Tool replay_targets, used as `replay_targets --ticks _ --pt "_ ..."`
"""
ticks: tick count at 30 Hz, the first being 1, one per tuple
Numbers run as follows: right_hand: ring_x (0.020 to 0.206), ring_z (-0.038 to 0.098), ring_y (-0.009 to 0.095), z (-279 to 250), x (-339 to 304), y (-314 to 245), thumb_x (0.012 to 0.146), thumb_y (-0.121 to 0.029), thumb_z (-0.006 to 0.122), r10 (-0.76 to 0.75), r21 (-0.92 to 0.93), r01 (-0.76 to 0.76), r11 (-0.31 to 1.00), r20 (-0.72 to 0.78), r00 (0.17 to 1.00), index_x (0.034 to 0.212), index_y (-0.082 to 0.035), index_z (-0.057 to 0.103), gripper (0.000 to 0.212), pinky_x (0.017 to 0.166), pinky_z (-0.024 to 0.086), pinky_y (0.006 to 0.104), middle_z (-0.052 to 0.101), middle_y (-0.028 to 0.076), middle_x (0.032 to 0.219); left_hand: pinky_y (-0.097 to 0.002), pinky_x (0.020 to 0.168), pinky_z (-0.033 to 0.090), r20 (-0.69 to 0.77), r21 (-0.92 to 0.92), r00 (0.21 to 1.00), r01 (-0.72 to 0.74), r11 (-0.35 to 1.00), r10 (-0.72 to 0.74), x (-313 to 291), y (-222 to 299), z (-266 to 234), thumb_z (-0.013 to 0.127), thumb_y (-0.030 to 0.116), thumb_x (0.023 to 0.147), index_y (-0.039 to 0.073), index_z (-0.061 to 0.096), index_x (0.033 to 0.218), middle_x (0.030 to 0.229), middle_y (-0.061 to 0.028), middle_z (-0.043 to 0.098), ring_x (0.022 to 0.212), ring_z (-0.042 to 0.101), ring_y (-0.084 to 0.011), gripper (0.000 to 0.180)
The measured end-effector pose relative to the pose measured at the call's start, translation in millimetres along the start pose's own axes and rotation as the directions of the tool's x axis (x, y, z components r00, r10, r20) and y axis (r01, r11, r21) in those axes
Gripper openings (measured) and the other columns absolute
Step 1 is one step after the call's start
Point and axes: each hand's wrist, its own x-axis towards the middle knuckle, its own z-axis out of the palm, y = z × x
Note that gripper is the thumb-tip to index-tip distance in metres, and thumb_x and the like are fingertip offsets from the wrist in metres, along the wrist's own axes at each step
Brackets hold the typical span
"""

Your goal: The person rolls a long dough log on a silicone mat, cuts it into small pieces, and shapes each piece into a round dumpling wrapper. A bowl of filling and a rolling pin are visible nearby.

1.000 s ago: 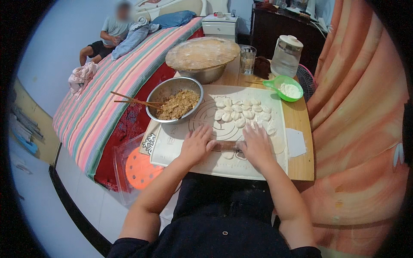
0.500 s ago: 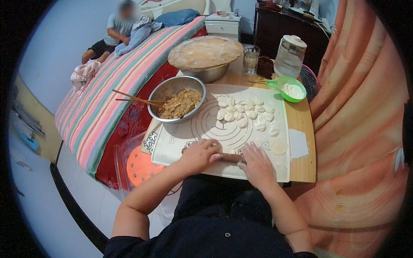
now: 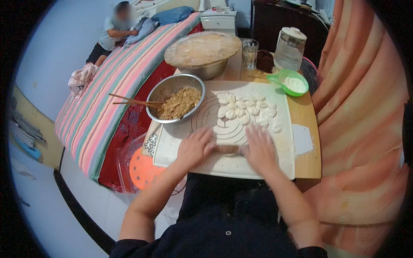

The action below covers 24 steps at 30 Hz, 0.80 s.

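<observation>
My left hand and my right hand hold the two ends of a short wooden rolling pin near the front of a cream silicone mat. Both are closed over the pin at the thumbs, with their other fingers reaching forward; the right is smeared by motion. A pale edge of dough shows beneath the pin, mostly hidden. Beyond my hands lie several small floured dough pieces. A thin round wrapper lies to the right of my right hand.
A steel bowl of minced filling, with chopsticks in it, stands at the mat's left. Behind are a covered basin, glass, water jug and green flour scoop. A person sits on the striped bed.
Both hands and the rolling pin have moved slightly forward on the mat. My view has shifted a little. On the bed, the person's arm has moved up along the cloth.
</observation>
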Motion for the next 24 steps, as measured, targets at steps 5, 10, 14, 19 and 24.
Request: replay_targets --ticks 5,10,14,19,24 --pt "0.147 0.023 0.033 2.1 70.0 20.3 0.097 -0.047 0.048 0.097 -0.010 -0.099 0.995 -0.151 0.984 0.149 0.000 0.034 0.071 0.119 0.018 0.0484 0.027 0.019 0.158 -0.0478 0.101 0.043 0.178 -0.145 0.964 0.222 0.964 -0.195 61.7 -12.3 -5.2 0.051 0.041 0.094 0.006 0.052 0.133 0.139 -0.0125 0.053 0.124 0.054 -0.0299 0.052" --pt "0.147 0.023 0.032 -12.3 -21.0 -13.2 0.096 -0.045 0.051 -0.101 -0.065 0.102 0.993 0.022 0.995 0.149 0.000 0.034 0.072 0.119 0.019 0.0483 0.028 0.019 0.157 -0.0448 0.097 0.044 -0.246 0.087 0.964 -0.077 0.993 0.096 -17.7 5.0 -2.9 0.051 0.036 0.094 0.007 0.055 0.125 0.131 -0.0131 0.058 0.115 0.057 -0.0296 0.042" --pt "0.146 0.025 0.032 -11.4 30.6 -4.9 0.096 -0.043 0.052 -0.106 -0.037 0.106 0.994 -0.014 0.994 0.146 0.001 0.038 0.068 0.119 0.020 0.0492 0.031 0.019 0.156 -0.0453 0.096 0.045 -0.016 -0.023 0.994 0.111 0.994 -0.112 6.3 -6.0 -5.1 0.052 0.031 0.094 0.008 0.056 0.125 0.133 -0.0134 0.057 0.114 0.058 -0.0341 0.039" --pt "0.146 0.025 0.033 -7.2 48.8 9.7 0.096 -0.037 0.051 -0.081 0.012 0.082 0.997 -0.065 0.995 0.146 0.000 0.039 0.063 0.119 0.019 0.0480 0.032 0.018 0.155 -0.0473 0.088 0.048 0.171 0.077 0.962 0.203 0.976 -0.214 26.3 -6.1 -11.7 0.049 0.038 0.096 0.010 0.059 0.120 0.128 -0.0149 0.059 0.105 0.062 -0.0338 0.037" --pt "0.146 0.027 0.033 -4.8 16.3 7.6 0.097 -0.037 0.050 -0.063 0.004 0.063 0.998 -0.018 0.998 0.146 0.000 0.038 0.063 0.118 0.021 0.0502 0.033 0.017 0.155 -0.0485 0.092 0.047 -0.193 0.094 0.979 -0.047 0.994 0.064 -17.3 10.6 -3.0 0.052 0.039 0.095 0.009 0.055 0.126 0.132 -0.0109 0.057 0.111 0.059 -0.0304 0.044"
